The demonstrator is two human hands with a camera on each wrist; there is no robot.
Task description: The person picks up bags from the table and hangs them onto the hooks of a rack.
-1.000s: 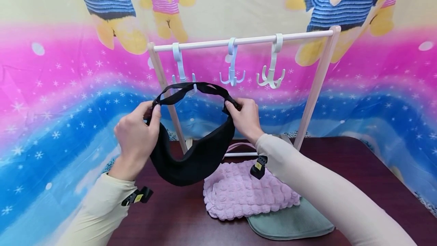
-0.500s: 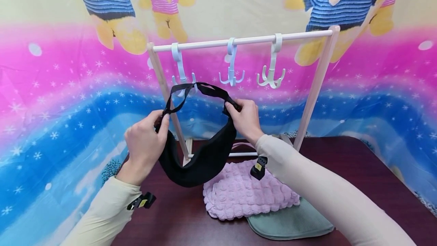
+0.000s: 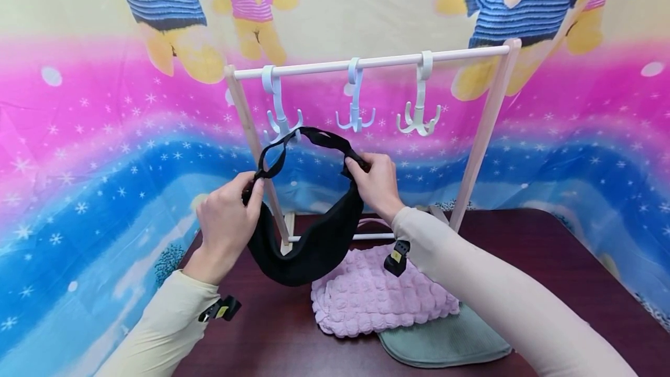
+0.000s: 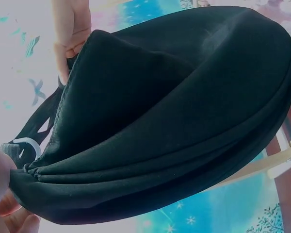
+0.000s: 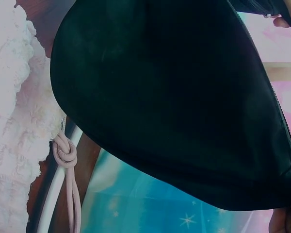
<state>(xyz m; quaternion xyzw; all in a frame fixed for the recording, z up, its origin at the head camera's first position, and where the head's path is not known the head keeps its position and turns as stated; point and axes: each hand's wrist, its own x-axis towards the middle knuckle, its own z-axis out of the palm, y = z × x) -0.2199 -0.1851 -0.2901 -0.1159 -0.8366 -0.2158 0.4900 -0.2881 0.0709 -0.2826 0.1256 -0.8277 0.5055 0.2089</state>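
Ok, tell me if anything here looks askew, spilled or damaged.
The strap of the black bag looks twisted or bunched, with a small loop just above the left hand, instead of lying flat. The leftmost hook leans, while the middle hook hangs nearly straight, though camera angle may exaggerate that. I see no spill or damage.

The head camera is looking forward and down from up high, taking in the rack [image 3: 389, 62], the black bag [image 3: 309, 263] and much of the bench [image 3: 251, 336]. The left wrist camera [image 3: 227, 307] is facing the black bag from very near, and its view is lying sideways, with up pointing left. The right wrist camera [image 3: 395, 263] is peeking from very near too, with up pointing right. Both wrist views are sharing the black bag and some fingers [image 4: 63, 68]. The head and right wrist views are both catching the pink bumpy bag [image 3: 382, 295].
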